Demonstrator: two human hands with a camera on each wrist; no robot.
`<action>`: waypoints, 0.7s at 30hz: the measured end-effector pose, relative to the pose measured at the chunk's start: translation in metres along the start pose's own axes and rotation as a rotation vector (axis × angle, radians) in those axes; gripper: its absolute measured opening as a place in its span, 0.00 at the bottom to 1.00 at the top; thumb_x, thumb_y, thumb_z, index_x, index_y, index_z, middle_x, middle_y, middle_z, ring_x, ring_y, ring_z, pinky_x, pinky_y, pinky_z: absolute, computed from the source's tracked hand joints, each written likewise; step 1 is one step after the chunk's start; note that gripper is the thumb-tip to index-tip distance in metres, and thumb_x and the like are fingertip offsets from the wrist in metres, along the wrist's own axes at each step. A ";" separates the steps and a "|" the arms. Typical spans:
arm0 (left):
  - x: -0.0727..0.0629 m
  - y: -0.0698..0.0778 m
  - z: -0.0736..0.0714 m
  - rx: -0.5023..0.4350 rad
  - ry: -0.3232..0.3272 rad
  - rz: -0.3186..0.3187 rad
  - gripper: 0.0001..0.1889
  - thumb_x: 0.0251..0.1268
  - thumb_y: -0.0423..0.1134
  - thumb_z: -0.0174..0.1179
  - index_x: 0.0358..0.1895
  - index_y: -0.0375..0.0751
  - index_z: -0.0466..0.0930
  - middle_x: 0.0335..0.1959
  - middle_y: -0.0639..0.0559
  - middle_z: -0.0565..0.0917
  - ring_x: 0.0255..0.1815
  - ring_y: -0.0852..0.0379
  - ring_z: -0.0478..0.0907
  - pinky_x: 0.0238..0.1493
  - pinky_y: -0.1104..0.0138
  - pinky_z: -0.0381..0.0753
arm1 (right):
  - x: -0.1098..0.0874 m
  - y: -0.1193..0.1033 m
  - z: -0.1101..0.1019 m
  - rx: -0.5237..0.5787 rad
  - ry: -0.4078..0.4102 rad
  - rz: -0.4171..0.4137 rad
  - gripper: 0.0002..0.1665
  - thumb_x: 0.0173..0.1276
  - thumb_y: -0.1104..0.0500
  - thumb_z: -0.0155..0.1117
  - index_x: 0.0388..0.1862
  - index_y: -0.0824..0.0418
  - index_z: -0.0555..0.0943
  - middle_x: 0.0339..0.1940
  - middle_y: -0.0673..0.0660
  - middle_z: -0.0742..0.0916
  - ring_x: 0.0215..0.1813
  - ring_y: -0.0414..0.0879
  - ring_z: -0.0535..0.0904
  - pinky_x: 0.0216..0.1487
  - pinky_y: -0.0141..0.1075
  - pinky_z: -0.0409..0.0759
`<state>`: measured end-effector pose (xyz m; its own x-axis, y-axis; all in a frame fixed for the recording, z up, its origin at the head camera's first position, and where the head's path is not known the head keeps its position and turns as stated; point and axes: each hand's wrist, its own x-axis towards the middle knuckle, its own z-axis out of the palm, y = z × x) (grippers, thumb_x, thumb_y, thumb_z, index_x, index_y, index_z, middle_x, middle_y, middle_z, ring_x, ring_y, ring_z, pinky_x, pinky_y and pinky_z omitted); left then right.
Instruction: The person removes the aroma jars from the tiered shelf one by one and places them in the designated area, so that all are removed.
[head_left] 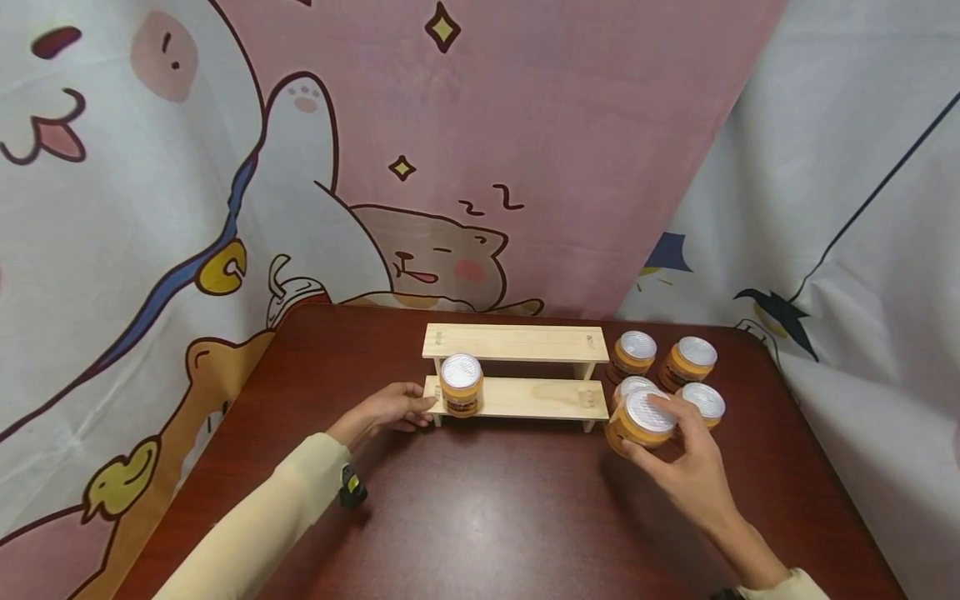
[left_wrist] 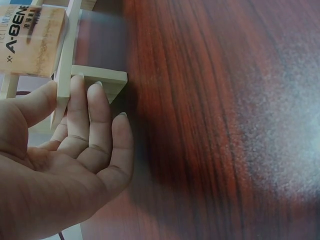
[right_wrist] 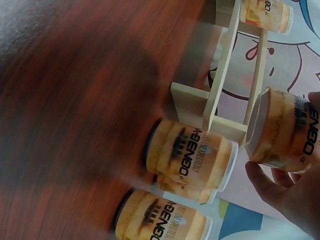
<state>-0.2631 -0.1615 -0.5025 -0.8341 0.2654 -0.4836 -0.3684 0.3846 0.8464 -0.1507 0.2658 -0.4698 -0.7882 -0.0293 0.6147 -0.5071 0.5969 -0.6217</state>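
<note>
A two-tier wooden rack (head_left: 536, 398) stands on the table. My left hand (head_left: 392, 408) pinches the left end of its lower board (left_wrist: 65, 55), thumb above and fingers underneath in the left wrist view. One orange-labelled jar (head_left: 461, 387) with a white lid sits at the left of that lower tier, lid up. Another such jar (head_left: 636, 425) is in the grip of my right hand (head_left: 693, 471), raised off the table at the rack's right. The right wrist view shows this held jar (right_wrist: 282, 130) above the standing ones, with part of the hand cut off by the frame.
Several matching jars (head_left: 688, 363) stand grouped right of the rack, one partly hidden behind the held jar. The dark red wooden table (head_left: 480, 508) extends in front of the rack. Printed cloth (head_left: 570, 167) hangs behind and at both sides.
</note>
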 end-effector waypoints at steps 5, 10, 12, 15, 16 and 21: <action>0.001 -0.001 0.000 -0.001 -0.001 -0.001 0.17 0.75 0.45 0.58 0.52 0.34 0.71 0.35 0.48 0.87 0.37 0.56 0.85 0.47 0.56 0.83 | -0.002 0.003 -0.001 0.000 -0.001 0.004 0.47 0.37 0.79 0.81 0.62 0.71 0.74 0.58 0.55 0.77 0.63 0.25 0.69 0.53 0.12 0.68; 0.002 -0.001 0.000 -0.001 -0.001 -0.002 0.17 0.75 0.45 0.58 0.52 0.34 0.71 0.35 0.48 0.87 0.37 0.56 0.85 0.47 0.55 0.83 | -0.003 0.006 -0.002 0.003 -0.001 0.002 0.47 0.37 0.79 0.81 0.62 0.71 0.75 0.58 0.59 0.78 0.65 0.26 0.68 0.54 0.12 0.68; 0.002 -0.002 0.000 0.001 -0.002 -0.002 0.17 0.75 0.45 0.58 0.52 0.34 0.71 0.35 0.48 0.87 0.37 0.56 0.85 0.47 0.55 0.83 | -0.003 0.007 -0.002 0.001 -0.001 0.001 0.47 0.37 0.79 0.81 0.62 0.71 0.75 0.59 0.55 0.77 0.64 0.26 0.68 0.53 0.12 0.69; 0.002 -0.001 0.000 0.004 -0.002 -0.004 0.17 0.75 0.45 0.58 0.53 0.34 0.71 0.36 0.47 0.87 0.37 0.56 0.84 0.47 0.55 0.83 | -0.003 0.007 -0.002 -0.001 -0.003 0.006 0.47 0.37 0.79 0.81 0.62 0.71 0.75 0.60 0.48 0.75 0.64 0.25 0.68 0.52 0.12 0.69; 0.002 -0.001 0.000 0.003 -0.002 -0.005 0.18 0.75 0.45 0.58 0.53 0.34 0.71 0.36 0.47 0.87 0.37 0.56 0.84 0.47 0.55 0.83 | -0.003 0.007 -0.002 0.000 -0.004 0.008 0.48 0.37 0.79 0.81 0.62 0.71 0.74 0.60 0.48 0.75 0.64 0.25 0.68 0.52 0.12 0.69; 0.001 0.000 0.000 0.008 -0.001 -0.008 0.18 0.75 0.45 0.58 0.53 0.33 0.71 0.37 0.45 0.87 0.37 0.56 0.84 0.48 0.55 0.83 | -0.003 0.009 -0.002 -0.001 -0.009 0.025 0.47 0.37 0.79 0.80 0.62 0.73 0.73 0.57 0.59 0.77 0.64 0.25 0.68 0.52 0.12 0.70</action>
<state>-0.2639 -0.1613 -0.5027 -0.8305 0.2634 -0.4908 -0.3717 0.3941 0.8405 -0.1523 0.2728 -0.4757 -0.8038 -0.0221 0.5945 -0.4872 0.5980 -0.6364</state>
